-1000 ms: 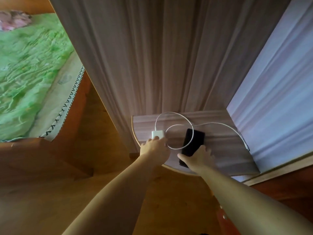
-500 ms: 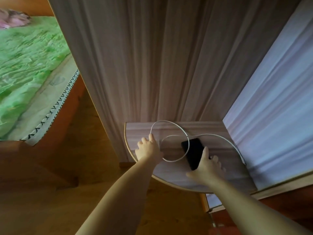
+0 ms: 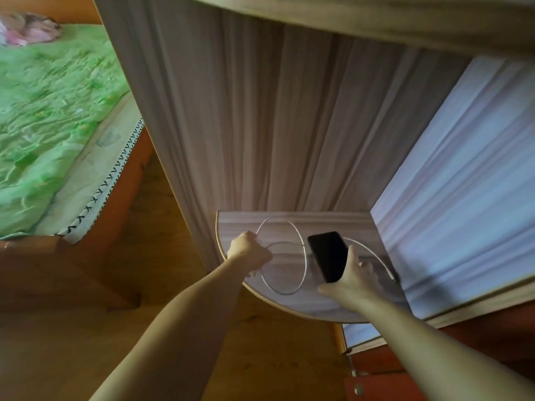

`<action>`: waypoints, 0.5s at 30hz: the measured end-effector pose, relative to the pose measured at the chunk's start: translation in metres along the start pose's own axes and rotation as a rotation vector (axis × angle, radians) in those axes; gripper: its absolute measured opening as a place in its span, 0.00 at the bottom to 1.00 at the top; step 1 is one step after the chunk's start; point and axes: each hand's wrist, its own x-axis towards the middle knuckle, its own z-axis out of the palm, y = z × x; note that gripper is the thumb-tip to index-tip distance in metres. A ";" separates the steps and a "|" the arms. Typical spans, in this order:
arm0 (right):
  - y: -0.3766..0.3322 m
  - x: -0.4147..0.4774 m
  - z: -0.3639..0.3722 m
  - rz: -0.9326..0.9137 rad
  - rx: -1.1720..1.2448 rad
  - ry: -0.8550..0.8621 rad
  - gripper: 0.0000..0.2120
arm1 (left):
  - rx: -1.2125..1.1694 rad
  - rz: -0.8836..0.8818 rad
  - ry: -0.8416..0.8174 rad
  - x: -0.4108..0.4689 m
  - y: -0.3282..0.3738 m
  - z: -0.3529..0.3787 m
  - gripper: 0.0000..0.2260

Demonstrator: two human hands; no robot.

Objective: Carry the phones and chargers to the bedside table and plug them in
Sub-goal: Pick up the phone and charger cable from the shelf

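Observation:
A black phone (image 3: 328,254) is tilted up off the rounded grey shelf (image 3: 301,305), held at its lower end by my right hand (image 3: 351,280). My left hand (image 3: 249,250) is closed at the shelf's left edge over the white charger block, which is hidden inside the fist. The white cable (image 3: 302,256) runs out of that fist, loops on the shelf and passes behind the phone. Its free plug end (image 3: 391,275) lies at the right by the cupboard side.
Tall grey wood-grain panels (image 3: 260,125) rise behind the shelf, with a pale panel (image 3: 463,198) at the right. An upper shelf edge (image 3: 376,21) overhangs. A bed with a green cover (image 3: 49,117) lies left. Wooden floor (image 3: 144,256) is below, and a red-brown drawer front (image 3: 376,383) at lower right.
My right hand has gripped the phone and tipped its far end up off the shelf. My left hand has closed over the charger block, which was visible a second ago.

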 end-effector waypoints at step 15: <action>-0.165 -0.097 -0.099 -0.352 0.477 -0.307 0.41 | -0.908 -0.006 -0.016 -0.184 0.027 -0.219 0.16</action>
